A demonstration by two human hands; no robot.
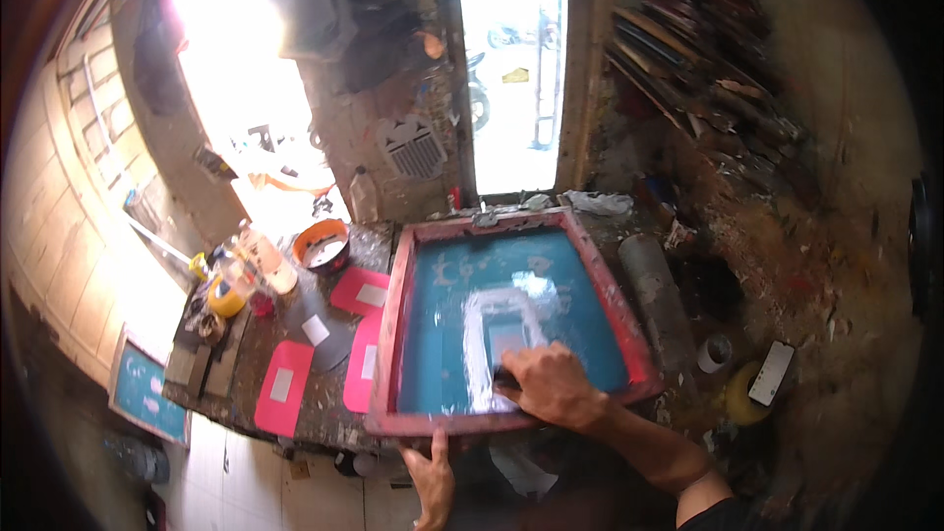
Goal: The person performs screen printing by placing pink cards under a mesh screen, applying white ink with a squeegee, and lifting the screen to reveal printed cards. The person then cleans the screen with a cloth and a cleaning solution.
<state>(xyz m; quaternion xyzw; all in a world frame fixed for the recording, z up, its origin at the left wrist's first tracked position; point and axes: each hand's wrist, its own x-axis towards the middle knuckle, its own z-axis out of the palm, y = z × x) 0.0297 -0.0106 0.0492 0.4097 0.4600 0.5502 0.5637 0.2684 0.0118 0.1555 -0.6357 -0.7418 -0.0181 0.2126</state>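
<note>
Red frame (391,334), one, lying on the cluttered table (326,401) directly before the person; stretched with teal mesh (433,324), spotted with pale patches.
White paste (479,359), one thick band, on the mesh around a paler rectangle; smeared at its upper right.
Right hand (553,383), one, closed, fingers curled around a dark tool (505,379) at the lower right of the band; the tool mostly hidden by the hand.
Left hand (430,482), one, partly open, two digits spread, a tip against the frame's near edge; nothing seen lifted in it; whether it grips the edge from below, cannot tell.
Pink cards (270,415), three, each bearing a white rectangle; two just beside the frame's left side, one farther left.
Orange-rimmed tub (339,262), one, beyond the cards.
White phone (772,374), one, right of the frame, well apart from both hands.
</note>
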